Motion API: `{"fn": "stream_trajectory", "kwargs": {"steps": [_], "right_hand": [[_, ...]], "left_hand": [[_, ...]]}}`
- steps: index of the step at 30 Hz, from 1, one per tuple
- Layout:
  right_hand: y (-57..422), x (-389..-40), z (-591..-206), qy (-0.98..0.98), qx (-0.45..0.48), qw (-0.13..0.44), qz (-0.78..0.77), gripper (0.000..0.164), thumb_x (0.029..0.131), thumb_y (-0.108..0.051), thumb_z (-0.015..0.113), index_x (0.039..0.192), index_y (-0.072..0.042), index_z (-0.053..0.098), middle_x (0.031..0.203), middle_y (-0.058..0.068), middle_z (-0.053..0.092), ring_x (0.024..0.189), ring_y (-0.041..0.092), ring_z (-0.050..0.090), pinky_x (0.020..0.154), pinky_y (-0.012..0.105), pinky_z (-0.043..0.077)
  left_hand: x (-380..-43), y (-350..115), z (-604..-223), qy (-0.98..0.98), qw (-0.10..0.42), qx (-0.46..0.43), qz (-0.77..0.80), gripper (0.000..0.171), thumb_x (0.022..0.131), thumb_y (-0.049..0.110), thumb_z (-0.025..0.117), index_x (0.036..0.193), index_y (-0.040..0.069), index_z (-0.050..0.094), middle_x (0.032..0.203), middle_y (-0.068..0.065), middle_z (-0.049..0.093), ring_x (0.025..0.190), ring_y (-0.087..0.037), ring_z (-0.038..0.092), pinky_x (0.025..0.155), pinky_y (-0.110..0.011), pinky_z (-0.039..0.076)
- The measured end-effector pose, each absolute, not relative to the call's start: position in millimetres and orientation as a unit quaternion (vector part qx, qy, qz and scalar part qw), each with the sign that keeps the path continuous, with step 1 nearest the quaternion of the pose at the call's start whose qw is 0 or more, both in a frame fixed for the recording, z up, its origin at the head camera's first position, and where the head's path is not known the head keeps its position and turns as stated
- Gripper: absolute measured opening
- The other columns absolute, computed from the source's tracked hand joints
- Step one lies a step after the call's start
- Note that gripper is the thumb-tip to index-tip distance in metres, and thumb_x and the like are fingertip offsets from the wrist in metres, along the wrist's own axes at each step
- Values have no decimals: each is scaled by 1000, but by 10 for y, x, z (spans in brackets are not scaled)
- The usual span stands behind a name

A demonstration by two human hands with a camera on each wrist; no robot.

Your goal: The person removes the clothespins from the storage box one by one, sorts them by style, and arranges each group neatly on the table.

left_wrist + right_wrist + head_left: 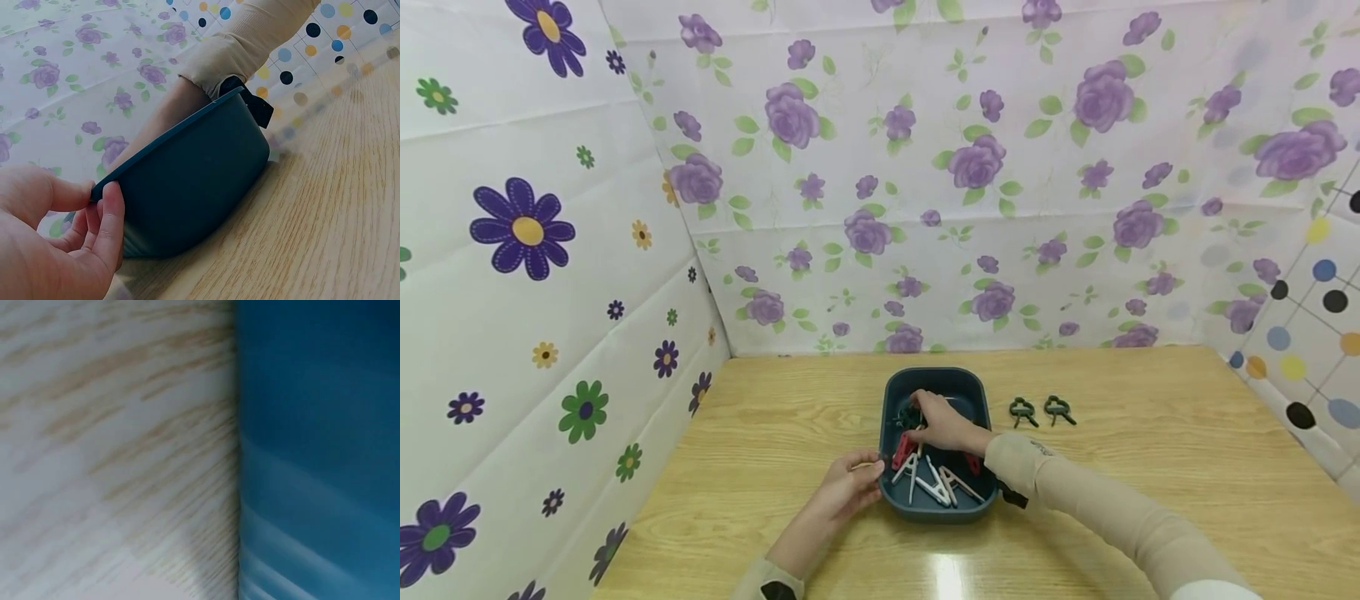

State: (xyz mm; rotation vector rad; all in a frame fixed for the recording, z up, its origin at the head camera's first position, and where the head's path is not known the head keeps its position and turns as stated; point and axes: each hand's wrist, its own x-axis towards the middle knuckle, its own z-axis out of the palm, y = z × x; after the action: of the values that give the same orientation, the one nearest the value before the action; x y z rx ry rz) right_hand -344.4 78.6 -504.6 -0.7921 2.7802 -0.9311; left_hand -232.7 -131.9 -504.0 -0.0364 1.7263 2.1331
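A dark blue-green plastic bin (pixel 936 515) stands on the table with spring clips inside. My left hand (pixel 852 483) grips its left rim, thumb on one side and fingers against the outer wall (pixel 194 175). My right hand (pixel 946 427) reaches down into the bin, fingers bent at the dark green clips (pixel 908 417); whether they pinch one is hidden. Near that hand lie a red clip (pixel 903 451), a white clip (pixel 933 490) and a pale pink clip (pixel 958 482). The right wrist view shows only the bin's outside (pixel 319 456) and wood grain.
Two dark green clips (pixel 1022 412) (pixel 1059 408) lie side by side on the wooden table (pixel 1135 442), right of the bin. A flowered sheet (pixel 865 233) hangs behind the table, with patterned sheets at both sides.
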Motion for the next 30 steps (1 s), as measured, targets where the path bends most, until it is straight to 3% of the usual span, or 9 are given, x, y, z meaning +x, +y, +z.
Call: {"fn": "stream_trajectory", "kwargs": {"steps": [11, 19, 25, 30], "right_hand": [[786, -3472, -4974, 915, -254, 54, -309, 54, 82, -23, 75, 126, -5, 49, 116, 12, 60, 104, 26, 56, 86, 41, 50], [750, -3456, -5012, 922, -267, 38, -277, 61, 77, -34, 81, 122, -6, 50, 113, 12, 62, 103, 26, 58, 85, 40, 51], [774, -3403, -5016, 934, -263, 28, -239, 61, 77, -42, 79, 118, -7, 51, 110, 10, 63, 93, 21, 63, 77, 35, 53], [799, -3381, -5012, 940, -247, 38, -233, 54, 76, -40, 79, 113, -9, 54, 101, 6, 63, 80, 16, 59, 66, 33, 49]], "left_hand": [[-2371, -1313, -5000, 617, 191, -22, 763, 21, 94, 9, 59, 111, 0, 52, 81, 3, 60, 68, -5, 59, 64, -18, 52], [-2356, -1323, -5017, 615, 190, -24, 765, 23, 95, 7, 57, 115, -3, 50, 79, 4, 61, 67, -4, 59, 63, -17, 52], [-2337, -1308, -5025, 617, 192, -29, 763, 26, 95, 9, 58, 116, -3, 49, 80, 3, 60, 68, -5, 58, 64, -18, 52], [-2310, -1297, -5034, 612, 190, -22, 767, 23, 96, 7, 56, 115, -3, 49, 77, 5, 60, 67, -4, 58, 63, -18, 51]]}}
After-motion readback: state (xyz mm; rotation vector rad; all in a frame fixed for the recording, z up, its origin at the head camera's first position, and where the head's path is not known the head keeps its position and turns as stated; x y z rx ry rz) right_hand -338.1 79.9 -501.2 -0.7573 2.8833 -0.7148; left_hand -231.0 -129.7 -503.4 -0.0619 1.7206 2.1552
